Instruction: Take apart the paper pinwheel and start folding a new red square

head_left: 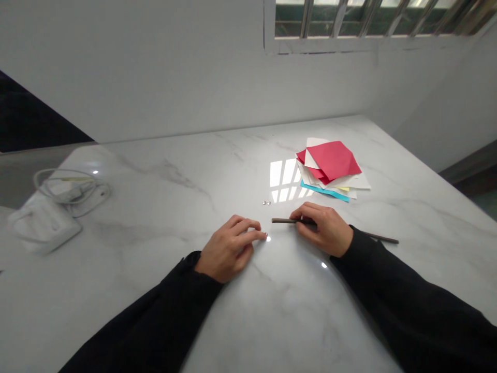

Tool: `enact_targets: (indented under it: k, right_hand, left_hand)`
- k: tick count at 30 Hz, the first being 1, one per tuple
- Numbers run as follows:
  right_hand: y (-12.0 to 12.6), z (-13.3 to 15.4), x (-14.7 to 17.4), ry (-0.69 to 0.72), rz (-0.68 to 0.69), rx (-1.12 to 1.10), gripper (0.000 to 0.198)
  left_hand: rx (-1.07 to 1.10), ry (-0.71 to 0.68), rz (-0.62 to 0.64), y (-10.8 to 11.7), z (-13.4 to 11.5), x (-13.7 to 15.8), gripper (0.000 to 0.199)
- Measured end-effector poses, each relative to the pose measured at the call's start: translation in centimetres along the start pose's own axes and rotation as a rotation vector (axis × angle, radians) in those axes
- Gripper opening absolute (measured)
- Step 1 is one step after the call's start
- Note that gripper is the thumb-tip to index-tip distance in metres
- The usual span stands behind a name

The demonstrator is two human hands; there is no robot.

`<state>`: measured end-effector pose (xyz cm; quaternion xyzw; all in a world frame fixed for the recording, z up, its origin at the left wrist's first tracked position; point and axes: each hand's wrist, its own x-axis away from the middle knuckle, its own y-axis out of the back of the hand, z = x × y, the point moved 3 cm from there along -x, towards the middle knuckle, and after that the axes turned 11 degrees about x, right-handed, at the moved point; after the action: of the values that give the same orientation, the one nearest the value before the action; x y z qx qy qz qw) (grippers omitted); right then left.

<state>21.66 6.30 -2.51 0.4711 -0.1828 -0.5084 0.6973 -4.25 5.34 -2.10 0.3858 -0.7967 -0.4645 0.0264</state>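
My left hand rests on the marble-look table, fingers apart and the index finger stretched out. Its tip is at a tiny shiny bead-like thing, partly covered by the finger. Two small clear, glinting beads lie side by side a little farther back. With thumb and fingers, my right hand grips a thin dark brown stick, whose blunt end points left toward my left hand. Behind the right wrist a dark stick end shows; whether it is the same stick is hidden by the hand and sleeve.
A loose pile of red, white, yellow and blue paper sheets lies behind my right hand. At the far left sit a white charger and its coiled cable. A wall with a barred window borders the table's back.
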Motion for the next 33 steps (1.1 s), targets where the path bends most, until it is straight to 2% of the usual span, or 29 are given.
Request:
enact_targets:
  k: [4, 10, 17, 21, 26, 33]
  right_hand:
    - [0.3, 0.8, 0.3, 0.072, 0.102, -0.057, 0.029]
    - [-0.8, 2.8, 0.4, 0.117, 0.272, -0.053, 0.019]
    - [-1.5, 4.1, 0.3, 0.131, 0.312, -0.006, 0.024]
    - [-1.3, 3.8, 0.8, 0.152, 0.339, -0.001, 0.028]
    - [-1.3, 3.8, 1.2, 0.190, 0.291, 0.043, 0.032]
    - [-1.3, 3.9, 1.4, 0.197, 0.328, 0.078, 0.039]
  left_hand:
    - [0.073, -0.061, 0.095, 0.8, -0.1, 0.4, 0.047]
    - [0.061, -0.082, 0.129, 0.8, -0.5, 0.4, 0.047]
    - [0.018, -0.086, 0.135, 0.4, -0.9, 0.2, 0.039]
    - [0.022, -0.080, 0.112, 0.2, -1.1, 0.3, 0.045]
    - [0.018, -0.084, 0.111, 0.1, -1.3, 0.3, 0.047]
    - [0.009, -0.059, 0.101, -0.1, -1.1, 0.5, 0.049]
